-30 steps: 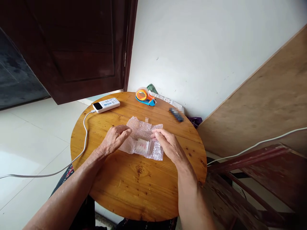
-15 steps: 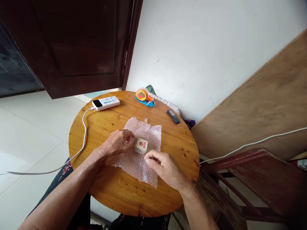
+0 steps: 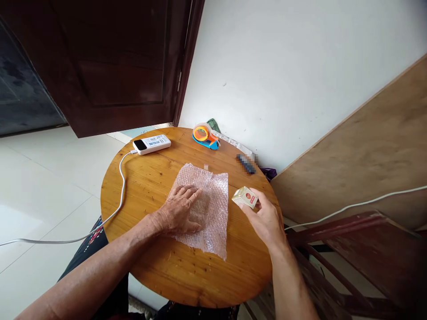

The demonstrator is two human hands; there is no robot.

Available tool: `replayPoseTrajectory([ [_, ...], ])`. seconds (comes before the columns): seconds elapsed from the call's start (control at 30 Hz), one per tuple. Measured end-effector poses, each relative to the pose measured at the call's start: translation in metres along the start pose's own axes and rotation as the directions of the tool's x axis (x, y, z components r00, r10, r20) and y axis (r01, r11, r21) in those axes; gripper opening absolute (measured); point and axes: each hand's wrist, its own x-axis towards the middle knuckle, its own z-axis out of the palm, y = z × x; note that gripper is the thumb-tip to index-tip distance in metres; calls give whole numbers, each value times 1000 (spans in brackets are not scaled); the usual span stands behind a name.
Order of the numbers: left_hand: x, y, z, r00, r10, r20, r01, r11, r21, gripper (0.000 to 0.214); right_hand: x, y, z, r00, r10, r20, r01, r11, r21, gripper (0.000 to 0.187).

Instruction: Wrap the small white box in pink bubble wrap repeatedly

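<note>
A sheet of pinkish, clear bubble wrap [image 3: 215,213] lies on the round wooden table [image 3: 150,266]. My left hand [image 3: 182,209] rests flat on its left part, fingers spread. To the right of the sheet, my right hand [image 3: 267,218] holds a small cream box [image 3: 245,197] with a red emblem between thumb and fingers. The box is tilted and appears raised off the table. A short piece of clear tape [image 3: 206,167] shows at the sheet's far edge.
A tape dispenser [image 3: 205,135] in orange and blue stands at the table's far edge. A white power bank [image 3: 151,144] with a cable [image 3: 122,191] lies at the far left. A dark, pixelated object [image 3: 246,164] is at the far right, near the wall [image 3: 283,80].
My right hand has picked up the small box from the bubble wrap and carried it right. My left hand has flattened onto the sheet where it was bent beside the box.
</note>
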Motion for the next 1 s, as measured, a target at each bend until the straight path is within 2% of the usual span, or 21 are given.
replayPoseTrajectory([
  [0.07, 0, -1, 1, 1000, 1, -3, -1, 1000, 6, 100, 8, 25, -5, 993, 99, 60, -96, 994, -51, 53],
  [0.1, 1, -1, 1, 1000, 6, 0, -6, 1000, 8, 100, 10, 33, -6, 989, 110, 95, -104, 992, -69, 54],
  [0.17, 1, -2, 0, 1000, 18, 4, -18, 1000, 11, 100, 11, 37, -5, 995, 72, 65, -62, 988, -140, 56],
  [0.2, 1, -2, 0, 1000, 25, 3, -25, 1000, 10, 100, 10, 33, -5, 1000, 22, 8, -20, 984, -179, 57],
  [0.3, 2, -1, -1, 999, 40, -7, -40, 999, -5, 99, 0, -3, -2, 969, -197, -149, 164, 964, -210, 50],
  [0.37, 1, -1, -1, 999, 36, -11, -36, 999, -12, 98, -6, -33, 7, 933, -348, -87, 339, 935, -102, 40],
  [0.47, 1, -2, -1, 1000, 8, -10, -8, 1000, 12, 102, -8, -65, 34, 875, -473, 100, 476, 879, -3, 39],
  [0.53, 1, -4, 0, 1000, -25, -5, 25, 998, 53, 109, -4, -70, 54, 871, -455, 186, 473, 879, -65, 42],
  [0.67, -1, -7, 1, 994, -104, -15, 105, 989, 107, 114, 4, -57, 79, 926, -302, 226, 359, 890, -282, 45],
  [0.87, 1, -11, 1, 979, -158, -127, 171, 981, 94, 69, 3, -48, 77, 951, -231, 207, 298, 863, -407, 48],
  [1.0, 2, -12, -3, 983, -159, -96, 168, 980, 103, 58, 0, -55, 77, 961, -199, 191, 266, 853, -449, 46],
])
